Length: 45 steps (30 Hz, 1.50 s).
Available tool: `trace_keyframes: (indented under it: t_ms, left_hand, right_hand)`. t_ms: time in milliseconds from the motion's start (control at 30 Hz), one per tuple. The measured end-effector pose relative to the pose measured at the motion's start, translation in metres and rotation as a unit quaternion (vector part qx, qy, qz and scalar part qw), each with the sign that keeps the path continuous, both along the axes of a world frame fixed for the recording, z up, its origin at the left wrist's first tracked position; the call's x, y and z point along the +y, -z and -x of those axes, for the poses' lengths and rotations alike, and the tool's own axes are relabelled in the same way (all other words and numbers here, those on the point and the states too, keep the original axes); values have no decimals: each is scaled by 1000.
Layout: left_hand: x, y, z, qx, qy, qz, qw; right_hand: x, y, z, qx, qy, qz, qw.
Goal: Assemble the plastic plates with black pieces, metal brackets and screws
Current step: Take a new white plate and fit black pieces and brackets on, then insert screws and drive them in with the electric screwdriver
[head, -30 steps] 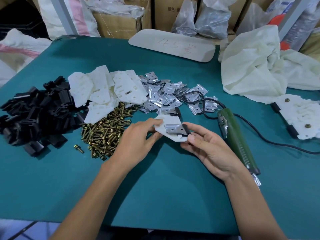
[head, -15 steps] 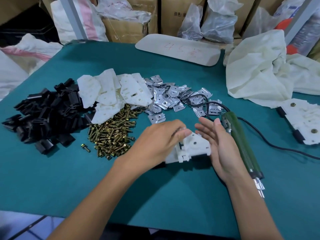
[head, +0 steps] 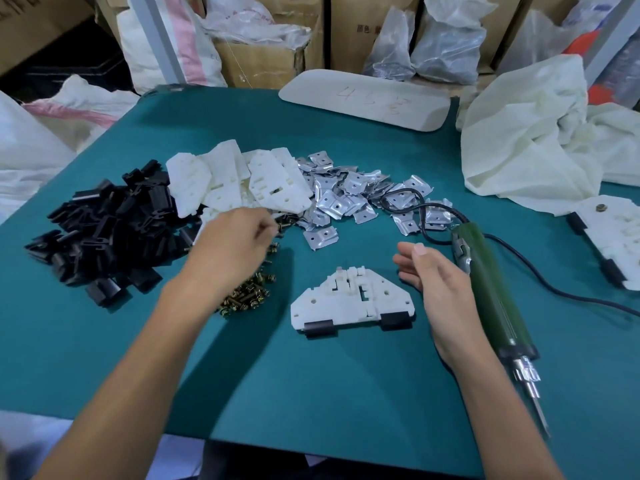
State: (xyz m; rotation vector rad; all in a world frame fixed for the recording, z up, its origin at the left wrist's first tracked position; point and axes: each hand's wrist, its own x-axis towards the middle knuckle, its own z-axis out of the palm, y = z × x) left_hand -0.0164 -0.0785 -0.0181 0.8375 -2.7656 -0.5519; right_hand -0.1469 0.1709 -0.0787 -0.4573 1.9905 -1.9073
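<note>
the left hand (head: pixel 235 244) is stretched out palm down over the far part of the screws (head: pixel 249 292), its forearm slanting in from seven o'clock; the fingers are curled with the tips drawn together at the heap's far edge, though i cannot tell whether a screw sits between them; the right hand (head: pixel 440 289) hangs loose and empty, fingers nearly straight and pointing to eleven o'clock, just beside the green electric screwdriver (head: pixel 491 289) at its three o'clock; i cannot tell if they touch; between the two hands the plate (head: pixel 349 299) lies flat on the teal surface (head: pixel 311 393), untouched, with two black pieces (head: pixel 318 327) fitted along its near edge; from the plate, the heap of black pieces (head: pixel 104 230) lies at nine o'clock, the loose white plates (head: pixel 242 181) at eleven, the metal brackets (head: pixel 346 195) at twelve; the screwdriver's black cable (head: pixel 554 292) loops over the brackets and trails off to three o'clock; a finished plate (head: pixel 613 237) lies at two o'clock near the surface's edge, a crumpled pale cloth (head: pixel 536 133) behind it, and a white board (head: pixel 363 98) with red writing at twelve o'clock, far back.
</note>
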Motion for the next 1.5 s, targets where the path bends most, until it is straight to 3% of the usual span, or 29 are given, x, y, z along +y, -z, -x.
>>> trace_keyframes:
  t_ms: [167,367,500,567,633,733,800,867,933,1000,1067,1133,1400,1500]
  left_hand:
    - [-14,-3,-39,-77,16,-68,995]
    - [-6,4,-38,-53,24,-39,998]
    - [9,-1,-34,62,5,-35,997]
    - [34,-4,-26,164,-7,-118,979]
    - [66,0,-12,247,-2,-237,939]
    - [110,10,5,298,-5,-340,892]
    - [120,16,8,294,-2,-364,884]
    - [113,18,6,248,40,-328,911]
    - [93,19,0,180,86,-196,960]
    - [67,20,-6,92,85,-33,992]
    - [45,23,-12,-11,52,56,997]
    - [33,27,-16,-58,42,73,995]
    - [19,20,-20,-35,74,61,995]
    - [28,20,-24,83,30,-90,992]
  right_hand:
    - [-3,-2,-5,38,-11,-15,999]
    - [-2,-6,-9,48,-4,-14,999]
    - [-1,-8,-9,91,30,18,995]
    - [-1,-9,-9,98,14,35,994]
    - [0,-11,-12,53,-48,62,995]
    - [-1,-11,-17,-14,-128,91,987]
    - [-1,-10,-18,-25,-116,114,986]
    - [1,-10,-13,-37,-80,145,986]
    - [7,-10,-6,-12,-44,128,991]
    - [15,-9,-2,69,-27,47,996]
    - [21,-9,-4,125,-37,-33,991]
    - [25,-11,-7,169,-49,-105,979]
    - [19,-29,-13,329,-95,-248,906]
    - [20,-34,-6,344,-108,-283,888]
